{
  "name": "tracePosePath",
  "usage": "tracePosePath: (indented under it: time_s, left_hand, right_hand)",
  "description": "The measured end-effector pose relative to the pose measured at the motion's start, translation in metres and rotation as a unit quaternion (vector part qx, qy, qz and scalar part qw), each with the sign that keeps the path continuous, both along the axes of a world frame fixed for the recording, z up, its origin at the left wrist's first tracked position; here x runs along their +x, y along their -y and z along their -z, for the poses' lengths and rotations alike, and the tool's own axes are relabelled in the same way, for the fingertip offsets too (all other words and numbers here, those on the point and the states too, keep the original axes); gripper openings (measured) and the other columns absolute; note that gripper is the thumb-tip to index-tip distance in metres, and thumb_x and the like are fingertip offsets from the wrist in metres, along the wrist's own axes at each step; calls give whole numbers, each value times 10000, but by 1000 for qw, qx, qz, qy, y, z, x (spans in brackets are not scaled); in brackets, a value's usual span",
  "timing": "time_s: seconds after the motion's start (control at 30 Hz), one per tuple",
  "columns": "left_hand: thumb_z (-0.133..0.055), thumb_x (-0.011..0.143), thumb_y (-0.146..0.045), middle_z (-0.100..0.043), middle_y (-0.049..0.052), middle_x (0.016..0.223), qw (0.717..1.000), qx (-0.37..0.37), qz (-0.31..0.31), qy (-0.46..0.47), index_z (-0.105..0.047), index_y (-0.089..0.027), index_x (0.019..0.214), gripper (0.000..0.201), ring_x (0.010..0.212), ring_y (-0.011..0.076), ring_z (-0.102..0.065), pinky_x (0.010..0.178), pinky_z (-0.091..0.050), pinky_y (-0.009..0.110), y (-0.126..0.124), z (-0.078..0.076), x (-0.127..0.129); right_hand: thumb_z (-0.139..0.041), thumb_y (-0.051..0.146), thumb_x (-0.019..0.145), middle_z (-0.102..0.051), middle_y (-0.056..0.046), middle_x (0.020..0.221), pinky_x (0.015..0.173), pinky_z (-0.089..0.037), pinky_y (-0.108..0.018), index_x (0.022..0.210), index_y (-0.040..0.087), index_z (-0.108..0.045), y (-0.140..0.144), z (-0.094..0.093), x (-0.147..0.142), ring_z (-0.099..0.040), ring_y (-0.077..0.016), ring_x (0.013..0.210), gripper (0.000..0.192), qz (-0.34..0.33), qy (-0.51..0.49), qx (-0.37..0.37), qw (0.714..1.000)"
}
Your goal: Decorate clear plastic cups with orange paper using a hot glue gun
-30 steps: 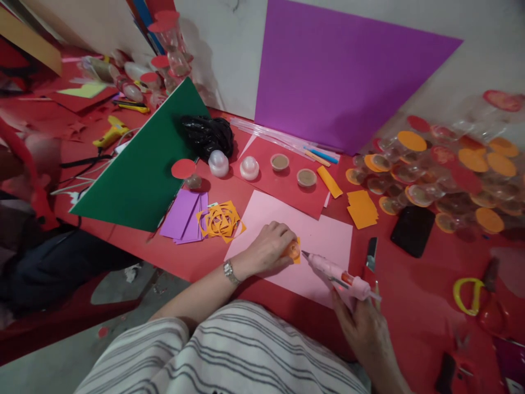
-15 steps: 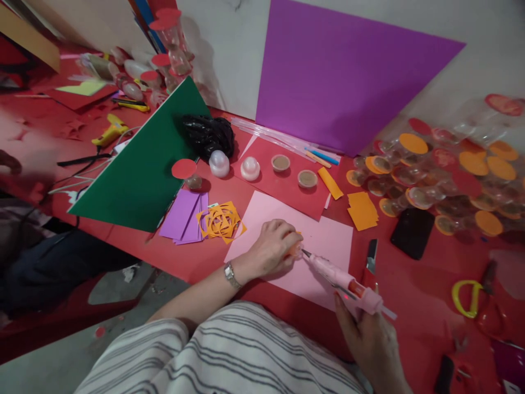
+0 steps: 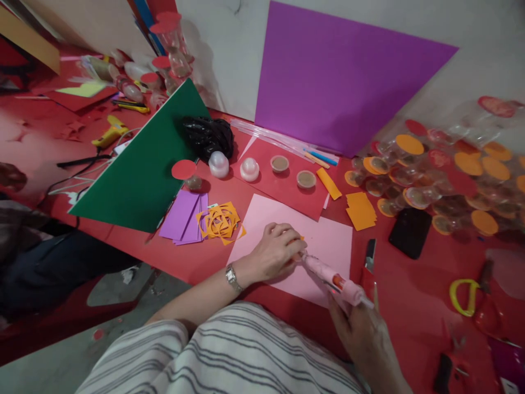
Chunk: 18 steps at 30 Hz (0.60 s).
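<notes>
Pressing down on a small orange piece (image 3: pixel 301 239), the left hand (image 3: pixel 275 253) lies curled on the pink sheet (image 3: pixel 328 241), fingers closed over the piece so that only a sliver of orange shows at the fingertips; a watch (image 3: pixel 232 276) sits on that wrist. The right hand (image 3: pixel 361 334) is wrapped around the handle of a pink glue gun (image 3: pixel 332 276), fingers closed tight on it; the gun slants up and to the left, and its nozzle meets the orange piece right at the left fingertips. The pink sheet lies on the red table (image 3: pixel 410 295), just in front of the person's striped clothing (image 3: pixel 229 355).

Just right of the pink sheet lies a knife (image 3: pixel 371 254), and beyond it a black phone (image 3: pixel 411 232); orange paper squares (image 3: pixel 361 209) sit above these, near a heap of clear cups with orange and red lids (image 3: pixel 443 180). Left of the pink sheet lie an orange cutout (image 3: pixel 221 221) and purple slips (image 3: pixel 184 215), touching each other; a green board (image 3: pixel 151 164) slants above them. A purple board (image 3: pixel 340 71) leans on the wall; a black bag (image 3: pixel 208 135) lies between the two boards. Yellow-handled scissors (image 3: pixel 461 296) rest at the far right; a yellow glue gun (image 3: pixel 110 133) lies well apart at the left.
</notes>
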<state>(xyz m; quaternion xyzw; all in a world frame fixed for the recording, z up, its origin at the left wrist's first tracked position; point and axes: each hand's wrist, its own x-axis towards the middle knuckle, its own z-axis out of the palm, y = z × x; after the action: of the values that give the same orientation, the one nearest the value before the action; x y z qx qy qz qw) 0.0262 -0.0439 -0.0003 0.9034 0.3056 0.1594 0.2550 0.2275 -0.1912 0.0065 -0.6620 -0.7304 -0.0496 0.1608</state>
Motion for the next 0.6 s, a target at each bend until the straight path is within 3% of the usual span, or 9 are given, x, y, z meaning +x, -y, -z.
tracePosePath:
  time_s: [0.13,0.23,0.33,0.43,0.6]
  left_hand:
    - [-621,920,-300,-686,103,1184,1000,-7,-22,4,-651,-208,1181,279,1204,296,-503,1017,-329,462,-2,1,0]
    - [-648,910,-308,-676,110,1189,998,-31,-46,6,-643,-212,1207,312,1187,297,-513,1022,-348,466,-6,2,-2]
    - [-718,871,-363,-664,113,1194,994,-69,-74,27,-636,-216,1219,387,1154,294,-520,1009,-385,453,-9,3,-3]
    - [-783,819,-363,-669,104,1160,990,-95,-96,49,-647,-210,1191,425,1132,287,-522,1018,-400,447,-9,6,-1]
    - [-795,796,-375,-681,89,1131,986,-115,-103,62,-657,-222,1168,426,1122,283,-533,1027,-410,462,-7,13,4]
  right_hand:
    - [-433,492,1003,-633,-49,627,597,-527,-350,852,215,-615,7,-3,9,-629,-224,537,364,27,-70,-7,997]
    - [-498,626,917,-574,-24,531,436,-431,-313,798,229,-619,16,-4,20,-565,-213,445,432,123,-154,-30,980]
    - [-565,673,837,-594,-25,535,441,-438,-301,791,224,-631,20,-4,35,-584,-219,481,456,259,-246,-113,927]
    - [-595,691,768,-608,-59,533,463,-454,-322,699,230,-616,17,-4,56,-626,-262,546,466,376,-275,-177,867]
    - [-600,661,721,-639,-98,603,578,-499,-409,771,234,-641,16,1,94,-635,-322,651,432,478,-189,-137,847]
